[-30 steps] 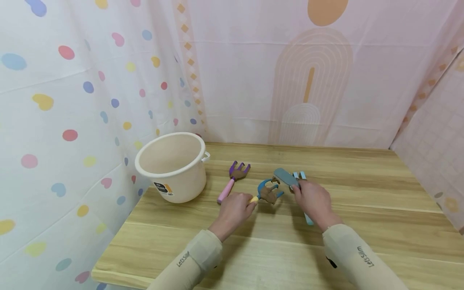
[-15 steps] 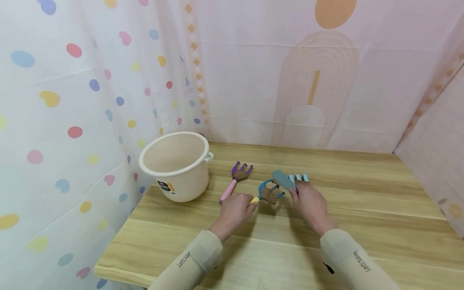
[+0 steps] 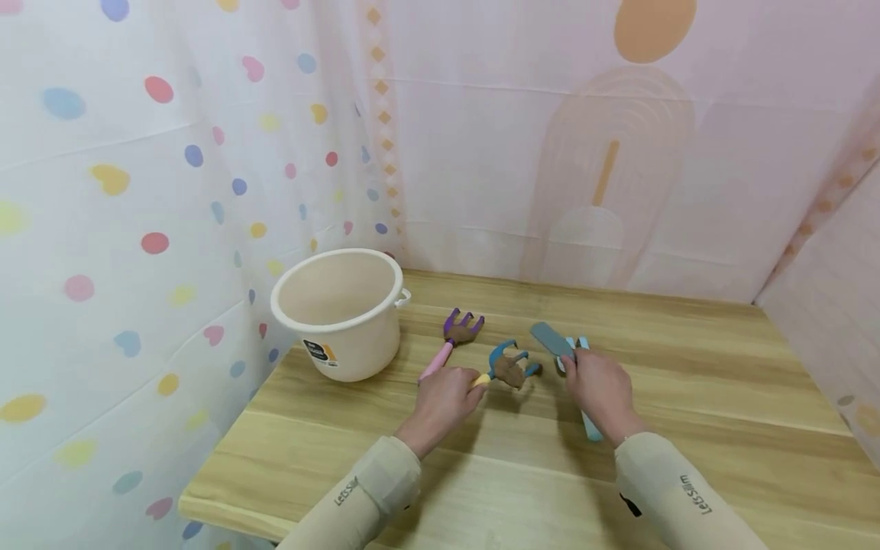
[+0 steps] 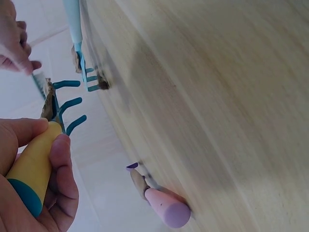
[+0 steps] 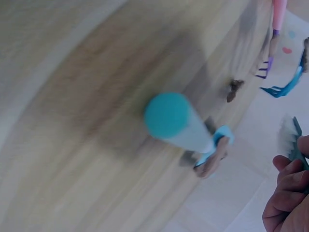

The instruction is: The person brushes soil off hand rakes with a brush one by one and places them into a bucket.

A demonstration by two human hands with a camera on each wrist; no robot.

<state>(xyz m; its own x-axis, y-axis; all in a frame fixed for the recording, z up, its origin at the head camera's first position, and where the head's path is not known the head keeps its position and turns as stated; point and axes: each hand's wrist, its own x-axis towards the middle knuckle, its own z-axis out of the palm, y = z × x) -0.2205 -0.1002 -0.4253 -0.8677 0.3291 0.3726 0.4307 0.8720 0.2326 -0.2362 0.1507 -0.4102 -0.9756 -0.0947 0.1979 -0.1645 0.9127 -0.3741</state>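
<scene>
My left hand (image 3: 445,405) grips the yellow handle (image 4: 36,162) of a small blue hand rake (image 3: 500,355), held above the table. Brown dirt (image 3: 509,371) cakes the rake's head. In my right hand (image 3: 601,389) is a grey-blue brush (image 3: 550,338), pinched by one end; its white bristles (image 5: 288,133) show in the right wrist view. A small gap separates brush and rake. Under the right hand a light blue hand rake (image 3: 590,426) lies on the table, partly hidden; dirt sticks to its head (image 5: 212,162).
A pink-handled rake with purple tines (image 3: 462,328), also dirty, lies left of centre on the wooden table (image 3: 694,367). Beyond it, at the back left, stands a cream bucket (image 3: 357,344). A dirt clump (image 5: 234,90) sits on the tabletop. Patterned curtains (image 3: 481,153) enclose the table.
The brush has shifted right, from over the blue rake's tines to just clear of them. My left hand and its rake stay nearly still. The head view has turned slightly left.
</scene>
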